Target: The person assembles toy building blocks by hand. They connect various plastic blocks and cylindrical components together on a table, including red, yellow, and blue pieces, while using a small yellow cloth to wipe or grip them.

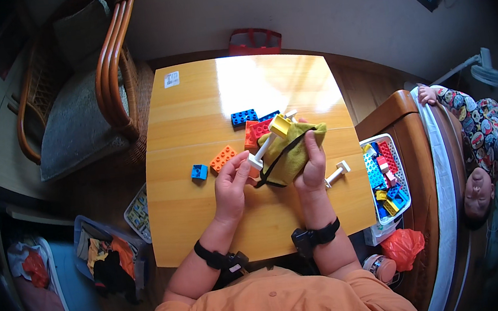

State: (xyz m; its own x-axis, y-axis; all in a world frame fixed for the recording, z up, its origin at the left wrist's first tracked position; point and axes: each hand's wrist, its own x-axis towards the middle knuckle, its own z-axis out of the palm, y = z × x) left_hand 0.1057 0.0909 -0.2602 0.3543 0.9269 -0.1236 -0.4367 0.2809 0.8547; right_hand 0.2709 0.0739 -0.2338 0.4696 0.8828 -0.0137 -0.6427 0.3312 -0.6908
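Left hand (229, 185) fingers pinching white rod piece (260, 150) with yellow block (279, 126) on far end. Right hand (310, 164) fingers clamped round green drawstring pouch (292, 148), mid surface (195, 222). Orange brick (222, 157), blue bricks (244, 117) just beyond.

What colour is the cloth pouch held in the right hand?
The soft cloth pouch in the right hand is olive-yellow with a black drawstring, seen in the head view.

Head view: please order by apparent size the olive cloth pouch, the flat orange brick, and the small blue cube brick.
1. Olive cloth pouch, held in the right hand above the table, so nearer the camera.
2. Flat orange brick.
3. Small blue cube brick.
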